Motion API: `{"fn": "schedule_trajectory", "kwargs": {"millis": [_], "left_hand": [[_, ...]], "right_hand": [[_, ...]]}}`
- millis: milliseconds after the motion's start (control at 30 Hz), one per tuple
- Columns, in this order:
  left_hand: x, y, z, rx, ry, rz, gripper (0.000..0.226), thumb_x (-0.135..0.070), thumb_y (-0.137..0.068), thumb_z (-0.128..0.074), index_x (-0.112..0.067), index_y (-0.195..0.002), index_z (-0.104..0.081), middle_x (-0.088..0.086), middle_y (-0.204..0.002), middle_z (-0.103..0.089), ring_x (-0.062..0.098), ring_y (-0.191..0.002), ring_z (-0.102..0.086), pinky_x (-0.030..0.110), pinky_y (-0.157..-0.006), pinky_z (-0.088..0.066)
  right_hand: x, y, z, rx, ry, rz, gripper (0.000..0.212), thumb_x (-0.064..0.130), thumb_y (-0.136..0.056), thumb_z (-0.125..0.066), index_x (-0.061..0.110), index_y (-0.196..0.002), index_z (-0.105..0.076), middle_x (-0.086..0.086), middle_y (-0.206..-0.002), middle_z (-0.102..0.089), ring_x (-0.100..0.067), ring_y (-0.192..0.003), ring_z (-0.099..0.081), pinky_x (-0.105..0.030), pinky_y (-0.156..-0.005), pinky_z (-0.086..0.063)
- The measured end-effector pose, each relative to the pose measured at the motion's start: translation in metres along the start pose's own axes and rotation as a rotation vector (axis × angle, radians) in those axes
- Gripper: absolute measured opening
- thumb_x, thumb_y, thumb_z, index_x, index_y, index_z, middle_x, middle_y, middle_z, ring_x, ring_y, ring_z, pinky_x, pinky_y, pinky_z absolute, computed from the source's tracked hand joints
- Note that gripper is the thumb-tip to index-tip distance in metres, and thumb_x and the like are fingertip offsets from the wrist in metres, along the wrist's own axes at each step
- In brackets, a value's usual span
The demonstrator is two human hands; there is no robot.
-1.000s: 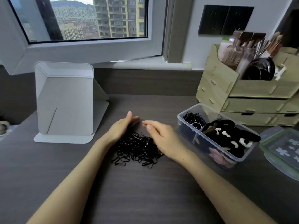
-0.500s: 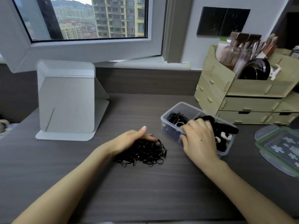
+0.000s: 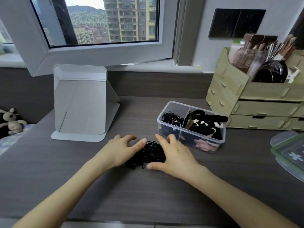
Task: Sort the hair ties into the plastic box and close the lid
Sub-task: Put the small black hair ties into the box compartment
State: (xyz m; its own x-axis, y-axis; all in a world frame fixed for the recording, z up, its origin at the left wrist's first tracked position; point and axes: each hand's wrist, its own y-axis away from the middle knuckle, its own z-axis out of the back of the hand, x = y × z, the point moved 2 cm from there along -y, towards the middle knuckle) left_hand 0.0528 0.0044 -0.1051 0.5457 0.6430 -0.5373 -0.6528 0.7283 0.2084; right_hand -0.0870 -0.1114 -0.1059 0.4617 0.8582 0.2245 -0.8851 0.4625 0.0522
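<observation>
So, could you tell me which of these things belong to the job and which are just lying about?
Job: pile of black hair ties, plastic box, lid, left hand, right hand.
Lying about: folding mirror, wooden organiser, stuffed rabbit.

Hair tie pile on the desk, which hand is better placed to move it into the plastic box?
Probably the right. The right hand touches the hair tie pile on its box side, beside the open plastic box; the left hand is on the far side.
</observation>
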Motion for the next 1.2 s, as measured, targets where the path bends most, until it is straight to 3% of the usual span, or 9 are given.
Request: {"fn": "schedule_trajectory", "kwargs": {"millis": [167,300,367,433,533,767,1000,1100,1200], "left_hand": [[-0.018,0.001,-0.005,0.01,0.025,-0.045,0.068,-0.067,-0.076,-0.051,-0.038,-0.135,-0.038,0.008,-0.133,-0.044,0.024,-0.124,-0.047,0.037,-0.106,-0.038],[-0.02,0.001,0.002,0.108,0.084,-0.092,0.076,-0.055,-0.071,-0.067,-0.039,-0.138,-0.034,0.005,-0.13,-0.041,0.021,-0.122,-0.047,0.033,-0.105,-0.039],[-0.017,0.0,0.008,0.171,0.095,-0.116,0.081,-0.047,-0.069,-0.074,-0.041,-0.138,-0.032,0.002,-0.13,-0.039,0.018,-0.124,-0.043,0.03,-0.105,-0.037],[-0.013,-0.002,0.014,0.198,0.063,-0.132,0.084,-0.042,-0.067,-0.078,-0.043,-0.138,-0.031,0.0,-0.13,-0.037,0.017,-0.127,-0.04,0.03,-0.106,-0.036],[-0.012,-0.006,0.018,0.219,0.043,-0.157,0.087,-0.039,-0.064,-0.08,-0.043,-0.137,-0.032,-0.002,-0.131,-0.036,0.017,-0.127,-0.041,0.031,-0.106,-0.037],[-0.017,-0.013,0.011,0.209,-0.042,-0.176,0.086,-0.043,-0.064,-0.079,-0.038,-0.137,-0.033,0.001,-0.132,-0.038,0.02,-0.129,-0.04,0.036,-0.107,-0.037],[-0.028,-0.018,-0.001,0.173,-0.187,-0.189,0.089,-0.051,-0.064,-0.076,-0.037,-0.138,-0.029,0.003,-0.136,-0.034,0.025,-0.131,-0.03,0.04,-0.107,-0.037],[-0.031,-0.018,-0.007,0.154,-0.201,-0.195,0.093,-0.056,-0.062,-0.074,-0.038,-0.139,-0.025,0.002,-0.135,-0.033,0.024,-0.131,-0.026,0.039,-0.106,-0.037],[-0.034,-0.017,-0.012,0.128,-0.255,-0.212,0.095,-0.059,-0.061,-0.072,-0.037,-0.14,-0.024,0.002,-0.134,-0.033,0.023,-0.13,-0.026,0.039,-0.103,-0.04]], "right_hand": [[0.007,-0.011,0.0,-0.036,-0.307,0.051,0.044,0.033,-0.078,-0.068,0.026,-0.12,-0.055,-0.007,-0.111,-0.051,-0.027,-0.108,-0.053,-0.034,-0.087,-0.043],[0.003,-0.016,0.015,-0.086,-0.359,0.047,0.028,0.026,-0.08,-0.067,0.021,-0.107,-0.066,0.0,-0.106,-0.064,-0.013,-0.097,-0.057,-0.02,-0.076,-0.039],[0.002,-0.017,0.024,-0.068,-0.377,0.054,0.025,0.025,-0.08,-0.069,0.02,-0.104,-0.068,0.01,-0.088,-0.065,-0.001,-0.072,-0.056,-0.016,-0.064,-0.038],[0.001,-0.018,0.035,-0.04,-0.403,0.062,0.02,0.024,-0.079,-0.07,0.019,-0.099,-0.068,0.015,-0.066,-0.054,0.002,-0.046,-0.05,-0.011,-0.048,-0.034],[0.0,-0.019,0.057,-0.024,-0.452,0.084,0.01,0.02,-0.078,-0.072,0.02,-0.086,-0.067,0.014,-0.059,-0.054,-0.001,-0.03,-0.047,-0.013,-0.042,-0.04],[-0.025,-0.035,0.122,-0.001,-0.492,0.04,0.009,0.014,-0.077,-0.073,0.022,-0.075,-0.069,0.007,-0.054,-0.062,-0.006,-0.034,-0.046,-0.015,-0.04,-0.04],[-0.052,-0.118,0.129,0.199,0.025,0.039,0.015,0.016,-0.074,-0.075,0.014,-0.084,-0.064,0.003,-0.068,-0.062,-0.012,-0.039,-0.056,-0.021,-0.047,-0.047],[-0.054,-0.143,0.112,0.272,0.168,0.019,0.019,0.018,-0.073,-0.077,0.014,-0.084,-0.062,-0.005,-0.077,-0.064,-0.021,-0.05,-0.06,-0.025,-0.05,-0.049],[-0.062,-0.153,0.098,0.297,0.191,-0.018,0.036,0.019,-0.069,-0.08,0.01,-0.1,-0.065,-0.005,-0.086,-0.066,-0.028,-0.07,-0.069,-0.033,-0.065,-0.056]]}}
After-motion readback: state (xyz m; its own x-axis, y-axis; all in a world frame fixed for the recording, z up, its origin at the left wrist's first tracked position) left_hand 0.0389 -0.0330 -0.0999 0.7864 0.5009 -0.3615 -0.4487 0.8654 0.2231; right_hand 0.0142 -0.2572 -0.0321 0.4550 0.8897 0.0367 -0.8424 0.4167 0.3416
